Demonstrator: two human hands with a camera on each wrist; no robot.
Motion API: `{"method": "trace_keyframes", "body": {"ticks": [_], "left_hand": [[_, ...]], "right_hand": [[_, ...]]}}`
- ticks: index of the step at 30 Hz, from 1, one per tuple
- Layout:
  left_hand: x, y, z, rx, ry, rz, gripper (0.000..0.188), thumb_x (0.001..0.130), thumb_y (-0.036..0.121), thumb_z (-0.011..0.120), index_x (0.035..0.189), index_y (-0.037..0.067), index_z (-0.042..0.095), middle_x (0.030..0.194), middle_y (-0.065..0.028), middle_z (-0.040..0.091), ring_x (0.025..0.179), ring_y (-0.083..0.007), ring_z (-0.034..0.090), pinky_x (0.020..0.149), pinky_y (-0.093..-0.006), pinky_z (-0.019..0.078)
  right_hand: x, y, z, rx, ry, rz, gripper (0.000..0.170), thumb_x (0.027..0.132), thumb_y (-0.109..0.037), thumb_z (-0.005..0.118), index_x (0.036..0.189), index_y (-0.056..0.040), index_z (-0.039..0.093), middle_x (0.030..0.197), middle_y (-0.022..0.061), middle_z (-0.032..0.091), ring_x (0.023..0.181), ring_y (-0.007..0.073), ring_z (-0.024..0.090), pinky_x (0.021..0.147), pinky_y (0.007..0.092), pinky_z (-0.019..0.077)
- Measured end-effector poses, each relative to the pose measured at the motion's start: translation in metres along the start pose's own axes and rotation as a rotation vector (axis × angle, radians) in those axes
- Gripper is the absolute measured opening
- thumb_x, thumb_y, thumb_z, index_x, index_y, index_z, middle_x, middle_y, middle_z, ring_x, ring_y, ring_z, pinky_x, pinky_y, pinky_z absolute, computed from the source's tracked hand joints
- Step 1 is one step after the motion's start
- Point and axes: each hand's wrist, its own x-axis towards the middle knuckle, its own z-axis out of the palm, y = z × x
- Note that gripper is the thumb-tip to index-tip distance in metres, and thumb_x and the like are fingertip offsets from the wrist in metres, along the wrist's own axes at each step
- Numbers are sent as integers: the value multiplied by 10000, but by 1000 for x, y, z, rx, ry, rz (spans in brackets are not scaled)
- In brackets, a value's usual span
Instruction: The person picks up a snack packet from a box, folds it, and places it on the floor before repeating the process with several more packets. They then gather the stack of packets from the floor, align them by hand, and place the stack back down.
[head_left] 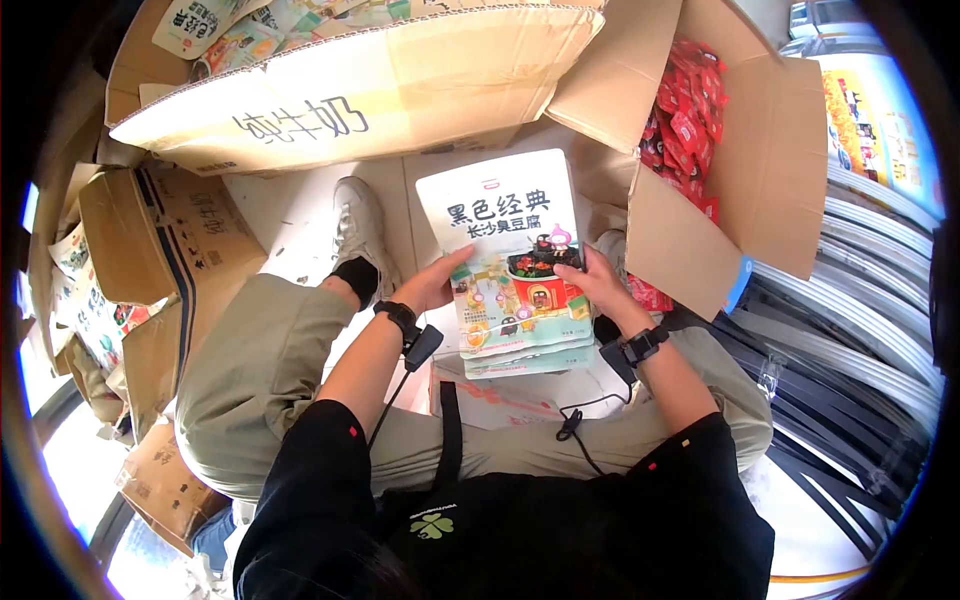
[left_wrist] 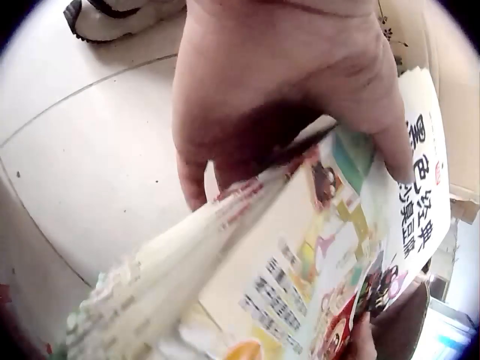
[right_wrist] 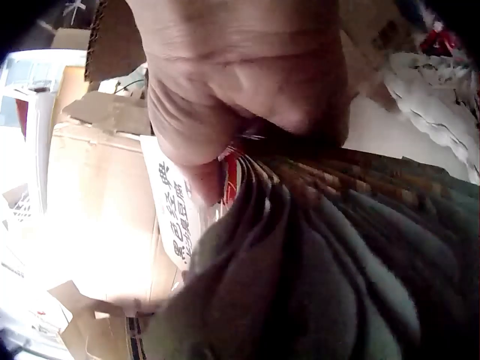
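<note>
A thick stack of printed food pouches [head_left: 510, 210], white on top with black lettering and a red bowl picture, is held between my hands above my lap. My left hand [head_left: 432, 285] grips its left edge, thumb over the front. On the opposite edge my right hand [head_left: 602, 288] holds on, its thumb lying across the printed bowl. In the left wrist view, many layered pouch edges [left_wrist: 150, 270] show under the left hand [left_wrist: 285, 82]. The right wrist view has the layers [right_wrist: 315, 255] fanned apart below the right hand [right_wrist: 247, 82].
A large carton [head_left: 400, 105] with handwriting stands ahead, holding more pouches [head_left: 270, 40]. To the right, an open carton [head_left: 770, 170] contains red packets [head_left: 688, 130]. Another carton [head_left: 205, 240] stands at left. Long strips [head_left: 850, 270] lie at far right. A shoe [head_left: 360, 230] rests on the tiles.
</note>
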Motion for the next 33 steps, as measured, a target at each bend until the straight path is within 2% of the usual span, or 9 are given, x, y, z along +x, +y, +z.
{"method": "trace_keyframes", "body": {"ticks": [3,7,10,16,21,26,28,29,33], "left_hand": [[-3,2,2,150,-117,-152,618,929,488,570,1362,67,442,1293,-96,572,1137,-202,586,984,-359,486],[-1,5,-3,55,-92,-247,616,946,536,489,1324,49,468,1240,-104,600,1065,-190,631,906,-336,547],[0,5,-5,-55,-134,-275,535,976,464,480,1221,-10,524,1109,-112,664,924,-171,691,805,-283,597],[-4,0,-27,-185,-216,-611,315,986,243,532,1090,-54,557,1007,-134,686,842,-178,709,743,-237,613],[-3,7,6,-165,-32,-488,391,1010,249,453,1207,-87,488,1129,-188,642,917,-235,696,785,-306,609],[5,8,6,-252,-146,-432,407,1010,218,424,1264,-97,467,1199,-229,596,1090,-275,625,923,-410,551],[-12,12,30,-74,179,-346,393,1012,229,417,1218,-95,504,1171,-215,615,1039,-266,650,871,-381,579],[-12,5,14,-216,122,-376,379,1014,230,412,1175,-94,527,1105,-184,648,922,-232,689,718,-322,617],[-34,7,17,-209,36,-500,385,1014,235,417,1162,-106,520,1016,-200,663,789,-212,708,554,-250,612]], "right_hand": [[-3,7,0,517,-31,272,400,942,-149,601,1293,6,490,1167,96,635,1018,154,623,903,309,504],[5,33,-10,597,-137,606,445,960,-227,581,1345,-33,468,1322,141,549,1165,197,576,940,325,501],[-36,18,-20,866,-115,599,469,951,-226,596,1359,-42,457,1357,133,524,1172,204,571,930,332,510],[-69,54,-25,589,-160,552,447,986,-202,491,1397,-50,404,1372,109,519,1206,217,547,990,340,463],[-68,71,-24,34,-203,538,416,987,-188,453,1378,-50,433,1364,101,529,1208,226,541,1032,341,422],[-64,84,-29,-273,-270,556,398,988,-176,422,1363,-49,457,1358,95,537,1209,234,536,1065,343,389],[-66,113,-36,242,-250,481,399,947,-67,420,1343,-41,462,1318,128,561,1190,251,542,1060,338,394],[-48,7,-4,671,233,876,398,938,9,387,1325,-36,470,1272,152,586,1163,265,560,1033,340,421],[-81,41,-35,574,-178,609,390,934,-11,440,1323,-25,471,1260,149,594,1142,267,575,1016,348,436]]}}
